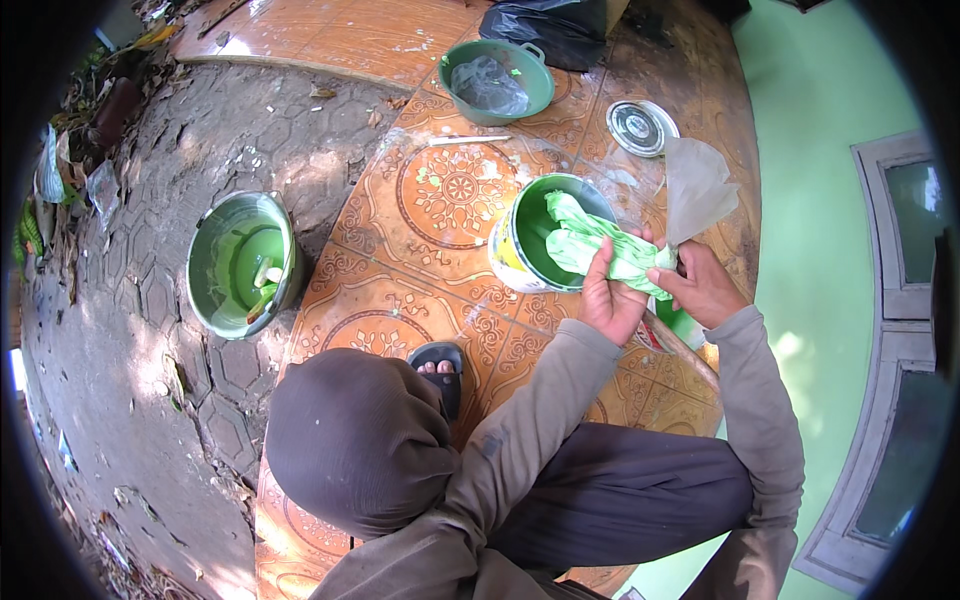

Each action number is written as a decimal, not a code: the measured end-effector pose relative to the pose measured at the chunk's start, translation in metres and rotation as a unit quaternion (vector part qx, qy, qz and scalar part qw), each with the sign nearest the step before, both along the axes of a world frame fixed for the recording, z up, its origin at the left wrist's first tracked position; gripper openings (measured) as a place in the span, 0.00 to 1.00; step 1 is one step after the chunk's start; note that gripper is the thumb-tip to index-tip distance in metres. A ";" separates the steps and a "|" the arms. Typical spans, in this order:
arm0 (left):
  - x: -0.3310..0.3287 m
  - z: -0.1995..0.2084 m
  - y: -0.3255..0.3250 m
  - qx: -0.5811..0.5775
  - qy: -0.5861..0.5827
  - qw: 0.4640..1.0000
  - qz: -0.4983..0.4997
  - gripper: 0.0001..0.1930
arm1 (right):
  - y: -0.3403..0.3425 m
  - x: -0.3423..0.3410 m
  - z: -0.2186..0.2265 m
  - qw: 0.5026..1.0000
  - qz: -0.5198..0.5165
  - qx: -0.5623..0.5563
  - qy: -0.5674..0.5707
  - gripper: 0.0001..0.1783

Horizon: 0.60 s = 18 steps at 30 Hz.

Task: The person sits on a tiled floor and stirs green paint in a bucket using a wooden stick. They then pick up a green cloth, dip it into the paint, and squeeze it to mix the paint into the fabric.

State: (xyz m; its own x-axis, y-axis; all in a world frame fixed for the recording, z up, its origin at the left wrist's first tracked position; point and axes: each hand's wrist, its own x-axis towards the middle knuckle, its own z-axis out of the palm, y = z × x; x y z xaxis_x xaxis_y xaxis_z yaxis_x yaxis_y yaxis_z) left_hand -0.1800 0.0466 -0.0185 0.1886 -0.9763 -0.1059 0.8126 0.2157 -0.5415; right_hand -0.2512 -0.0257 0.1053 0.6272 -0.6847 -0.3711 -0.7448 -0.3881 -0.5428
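A plastic bag smeared with light green paint point(612, 250) lies over the mouth of a paint bucket point(512, 268), its paint-coated end hanging toward the bucket's inside. My left hand point(613, 305) is closed around the bag from below, thumb on its near side. At the gathered part, my right hand point(705, 288) pinches the bag between thumb and fingers. The bag's clear, cloudy end point(700, 190) flares up past my right hand. Green paint coats the bucket's inner wall. How much it holds is partly hidden by the bag.
A wooden stick point(685, 352) slants under my right wrist, beside more green paint. A green pail point(196, 262) with paint and a brush-like tool stands left on the paving. Farther off are a green basin point(545, 95) with crumpled plastic, a round lid point(636, 128) and a black bag point(545, 30).
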 end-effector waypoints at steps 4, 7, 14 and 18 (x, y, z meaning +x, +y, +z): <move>-0.001 -0.004 -0.001 0.085 0.008 0.995 -0.058 0.15 | 0.000 -0.001 -0.002 1.000 0.013 0.016 0.015 0.19; -0.006 -0.012 -0.006 0.091 0.017 0.995 -0.037 0.13 | 0.008 0.007 0.004 0.999 0.006 0.026 0.032 0.19; -0.011 -0.050 -0.018 -0.098 0.060 0.993 0.011 0.14 | 0.011 0.008 -0.010 0.998 0.067 -0.009 0.003 0.16; -0.008 -0.014 -0.010 0.094 0.023 0.995 -0.012 0.15 | 0.006 0.005 -0.002 0.999 0.014 -0.017 0.044 0.16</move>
